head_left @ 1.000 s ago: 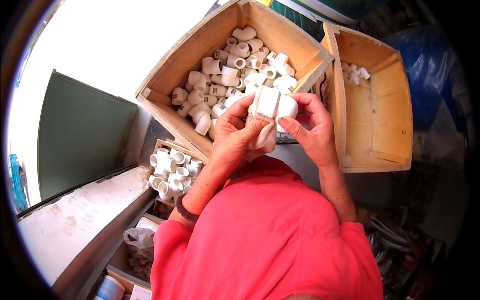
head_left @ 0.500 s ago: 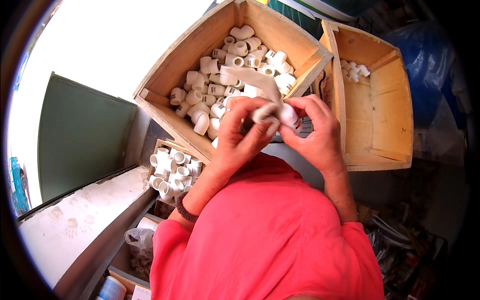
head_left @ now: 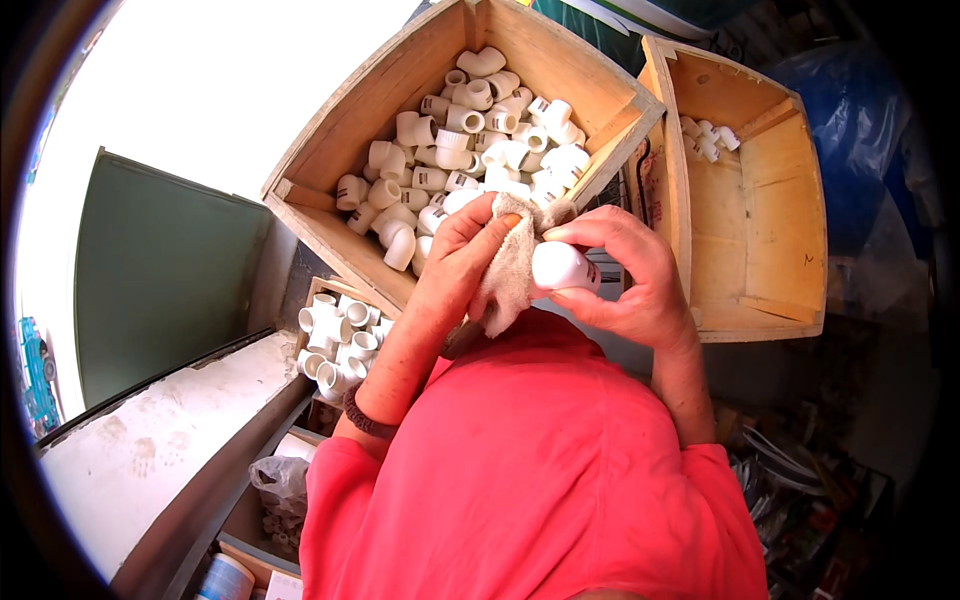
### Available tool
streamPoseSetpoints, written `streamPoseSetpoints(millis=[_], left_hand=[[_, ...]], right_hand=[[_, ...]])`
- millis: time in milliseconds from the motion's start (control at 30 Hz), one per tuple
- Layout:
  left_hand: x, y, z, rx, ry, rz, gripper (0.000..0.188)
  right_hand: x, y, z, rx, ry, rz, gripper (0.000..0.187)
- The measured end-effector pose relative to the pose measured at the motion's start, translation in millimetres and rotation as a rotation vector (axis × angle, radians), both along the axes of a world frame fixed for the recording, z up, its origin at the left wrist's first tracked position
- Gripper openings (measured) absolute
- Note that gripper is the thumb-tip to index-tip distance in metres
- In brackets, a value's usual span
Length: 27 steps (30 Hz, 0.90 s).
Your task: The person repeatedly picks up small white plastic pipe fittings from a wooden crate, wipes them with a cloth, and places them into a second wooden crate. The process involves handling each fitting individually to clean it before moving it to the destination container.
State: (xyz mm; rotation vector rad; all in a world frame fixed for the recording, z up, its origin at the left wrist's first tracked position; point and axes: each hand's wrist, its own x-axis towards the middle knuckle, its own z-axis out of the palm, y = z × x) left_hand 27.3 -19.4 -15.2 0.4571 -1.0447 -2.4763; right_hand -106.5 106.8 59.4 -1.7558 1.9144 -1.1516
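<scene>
My left hand [head_left: 462,262] is closed on a beige cloth [head_left: 512,262], its thumb pressed onto the fabric, which hangs down in folds. Just right of it, my right hand [head_left: 632,268] pinches a white plastic pipe elbow [head_left: 562,267] between thumb and fingers, with the smooth rounded side toward the cloth. Whether cloth and fitting touch, I cannot tell. Both hands are in front of my body at the near corner of a wooden box [head_left: 335,235]. Inside that box lies a heap of white pipe elbows [head_left: 430,180].
A second wooden box [head_left: 770,220] on the right holds a few small white fittings [head_left: 708,140]. Below the large box at left, a smaller box contains white tee fittings [head_left: 345,340]. A white ledge [head_left: 180,440] runs along the left, and blue plastic sheeting [head_left: 840,130] is at far right.
The cloth, bunched and blurred around the fitting before, now hangs from my left hand. My left hand has moved slightly left, and the fitting in my right hand shows more fully.
</scene>
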Motion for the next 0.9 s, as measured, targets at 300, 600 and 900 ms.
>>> streamPoseSetpoints(millis=[300,600,900], left_hand=[[-2.2,-3.8,-12.6,0.302,0.017,0.006,0.026],[-4.1,2.2,2.9,0.392,0.011,0.03,0.029],[-17.6,18.3,20.1,0.28,-0.012,0.089,0.026]], right_hand=[[-7.1,0.7,-10.3,0.026,-0.379,-0.034,0.037],[-11.7,-2.0,-3.4,-0.13,-0.131,-0.142,0.037],[-10.5,5.4,-1.2,-0.068,0.106,-0.24,0.039]])
